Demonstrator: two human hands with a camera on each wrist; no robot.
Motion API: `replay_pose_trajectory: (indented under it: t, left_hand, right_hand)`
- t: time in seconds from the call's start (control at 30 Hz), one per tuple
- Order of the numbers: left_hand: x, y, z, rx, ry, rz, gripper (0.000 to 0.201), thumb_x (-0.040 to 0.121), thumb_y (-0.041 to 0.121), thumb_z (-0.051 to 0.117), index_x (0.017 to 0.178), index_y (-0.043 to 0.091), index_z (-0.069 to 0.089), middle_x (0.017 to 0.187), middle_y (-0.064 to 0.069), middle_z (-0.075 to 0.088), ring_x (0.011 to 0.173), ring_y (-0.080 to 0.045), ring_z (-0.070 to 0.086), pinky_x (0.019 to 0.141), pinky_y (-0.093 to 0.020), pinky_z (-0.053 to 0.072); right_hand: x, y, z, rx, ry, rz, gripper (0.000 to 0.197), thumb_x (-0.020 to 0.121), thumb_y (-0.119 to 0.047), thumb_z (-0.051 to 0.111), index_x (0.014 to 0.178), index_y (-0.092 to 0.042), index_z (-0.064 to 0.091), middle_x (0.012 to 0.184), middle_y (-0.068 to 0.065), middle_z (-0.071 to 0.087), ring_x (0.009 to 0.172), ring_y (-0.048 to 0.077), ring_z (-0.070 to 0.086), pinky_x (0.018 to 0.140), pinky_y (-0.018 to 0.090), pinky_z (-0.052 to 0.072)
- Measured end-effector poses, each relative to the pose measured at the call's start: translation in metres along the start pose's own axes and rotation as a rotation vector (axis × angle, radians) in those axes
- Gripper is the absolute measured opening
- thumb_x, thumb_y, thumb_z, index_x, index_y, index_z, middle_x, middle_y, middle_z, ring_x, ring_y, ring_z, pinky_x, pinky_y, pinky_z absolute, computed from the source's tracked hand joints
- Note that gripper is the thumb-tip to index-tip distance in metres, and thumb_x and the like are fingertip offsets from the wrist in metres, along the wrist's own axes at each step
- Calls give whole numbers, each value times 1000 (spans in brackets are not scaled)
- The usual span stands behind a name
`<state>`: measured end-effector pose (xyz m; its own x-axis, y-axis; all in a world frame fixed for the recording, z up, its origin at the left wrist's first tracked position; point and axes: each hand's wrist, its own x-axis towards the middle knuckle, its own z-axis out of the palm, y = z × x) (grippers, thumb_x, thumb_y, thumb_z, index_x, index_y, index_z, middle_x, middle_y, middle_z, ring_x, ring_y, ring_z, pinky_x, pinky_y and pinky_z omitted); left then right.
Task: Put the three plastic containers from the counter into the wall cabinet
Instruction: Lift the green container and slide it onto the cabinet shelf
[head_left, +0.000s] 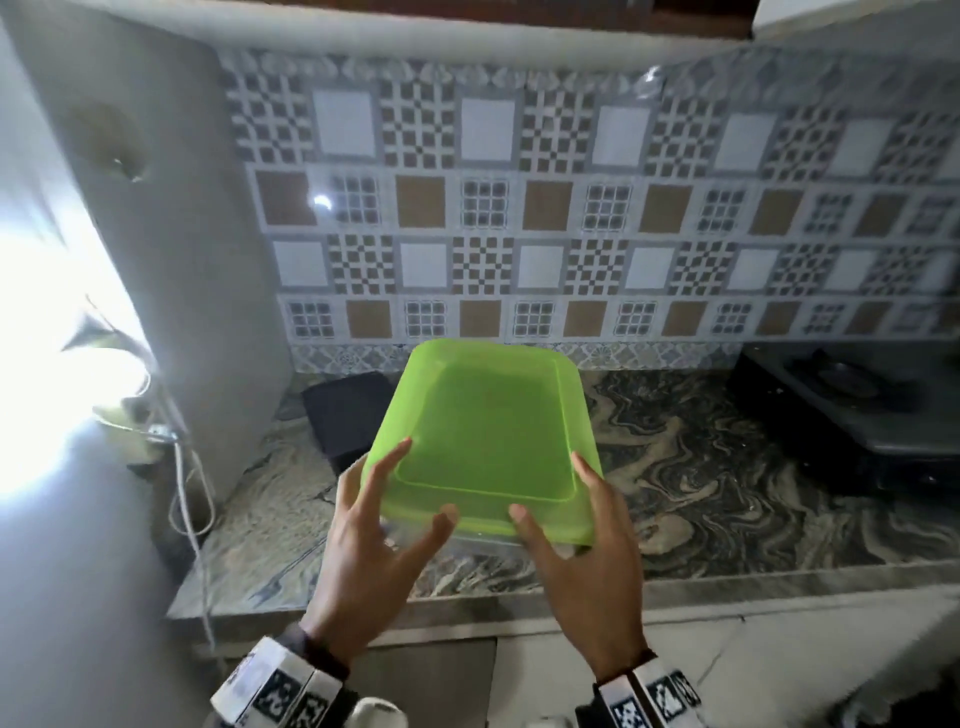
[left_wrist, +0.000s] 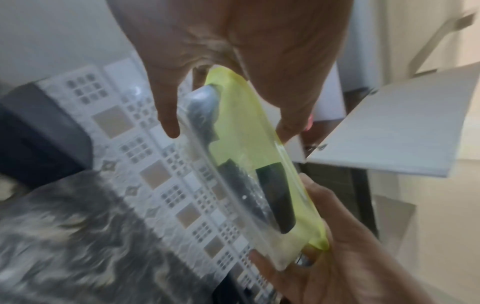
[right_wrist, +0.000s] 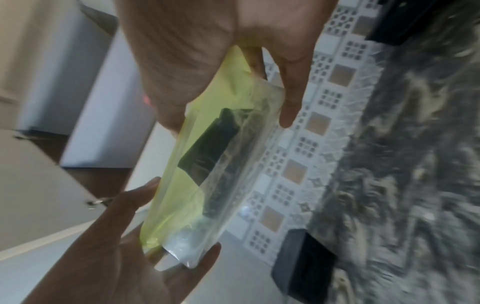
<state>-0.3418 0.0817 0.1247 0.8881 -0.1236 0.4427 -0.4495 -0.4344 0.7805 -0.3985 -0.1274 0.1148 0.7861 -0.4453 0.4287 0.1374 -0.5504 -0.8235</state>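
Observation:
I hold a clear plastic container with a green lid (head_left: 483, 431) between both hands, lifted above the marbled counter (head_left: 727, 467). My left hand (head_left: 363, 540) grips its near left corner, thumb on the lid's front edge. At the near right corner my right hand (head_left: 576, 535) grips the same way. The left wrist view shows the container (left_wrist: 249, 144) edge-on, with my left hand (left_wrist: 233, 51) at one end and my right hand (left_wrist: 337, 257) at the other. In the right wrist view the container (right_wrist: 187, 195) spans from my right hand (right_wrist: 221, 51) to my left hand (right_wrist: 116, 257). No other containers are in view.
A black box (head_left: 348, 410) stands on the counter against the patterned tile wall, behind the container. A stove (head_left: 831, 405) sits at the right. A white panel (head_left: 156, 260) and a hanging cable (head_left: 192, 493) are on the left. An open white cabinet door (left_wrist: 389, 133) shows above.

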Motion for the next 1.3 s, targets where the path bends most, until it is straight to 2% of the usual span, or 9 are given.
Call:
replay_pose_trajectory:
  t: [0.13, 0.37, 0.5, 0.57, 0.7, 0.8, 1.0, 1.17, 1.3]
  left_hand:
    - [-1, 52, -60, 7, 109, 87, 78, 70, 78, 67, 141, 54, 46, 140, 22, 42, 120, 21, 43, 79, -21, 51]
    - [-1, 145, -120, -60, 213, 202, 69, 64, 66, 70, 130, 56, 54, 133, 30, 47, 103, 6, 57, 65, -10, 51]
    - [8, 187, -138, -68, 297, 265, 63, 68, 71, 70, 128, 59, 53, 133, 36, 45, 108, 6, 55, 67, -6, 48]
    - [15, 208, -147, -72, 319, 273, 63, 68, 69, 68, 128, 59, 52, 132, 38, 43, 107, 0, 54, 68, -5, 46]
    - [37, 245, -171, -48, 380, 307, 68, 68, 70, 64, 133, 53, 52, 139, 24, 46, 124, -4, 47, 88, -7, 40]
    - [69, 262, -188, -51, 415, 325, 65, 72, 72, 64, 132, 49, 54, 143, 15, 47, 129, -8, 46, 105, -32, 41]
    - [163, 267, -213, -41, 430, 283, 58, 77, 66, 70, 126, 39, 59, 144, 1, 53, 132, -17, 48, 100, -32, 39]
    - [227, 255, -224, -50, 379, 198, 74, 65, 81, 63, 123, 35, 61, 140, -3, 55, 122, -20, 54, 101, -42, 49]
    - [270, 247, -226, -4, 349, 144, 66, 77, 73, 65, 124, 27, 60, 136, -2, 59, 116, -22, 57, 102, -42, 49]
  right_hand:
    - [-5, -70, -20, 79, 44, -92, 85, 72, -76, 65, 146, -41, 47, 137, -22, 47, 124, -2, 54, 99, 36, 56]
    - [1, -157, -68, 127, 123, -245, 83, 66, -80, 66, 140, -49, 49, 131, -35, 47, 120, -5, 56, 89, 37, 59]
    - [20, -202, -101, 142, 111, -340, 75, 72, -78, 65, 139, -47, 50, 130, -36, 49, 118, -20, 47, 91, 11, 44]
    - [31, -225, -114, 135, 95, -377, 77, 72, -77, 65, 141, -46, 48, 127, -41, 44, 118, -24, 41, 94, 13, 41]
    - [57, -269, -127, 176, 103, -433, 76, 75, -73, 68, 142, -43, 49, 134, -26, 50, 122, -3, 49, 103, 27, 42]
    - [91, -299, -121, 193, 92, -446, 76, 76, -73, 70, 141, -40, 50, 143, -16, 52, 129, 4, 49, 110, 36, 45]
    - [171, -345, -95, 162, 46, -453, 74, 83, -66, 69, 142, -23, 55, 146, -5, 55, 135, 17, 50, 114, 37, 40]
    - [232, -360, -65, 127, 10, -392, 84, 70, -79, 66, 134, -25, 56, 141, 1, 59, 115, 28, 68, 96, 48, 57]
    - [269, -366, -44, 129, -30, -324, 86, 69, -80, 68, 132, -23, 56, 137, 4, 61, 115, 25, 68, 91, 47, 61]
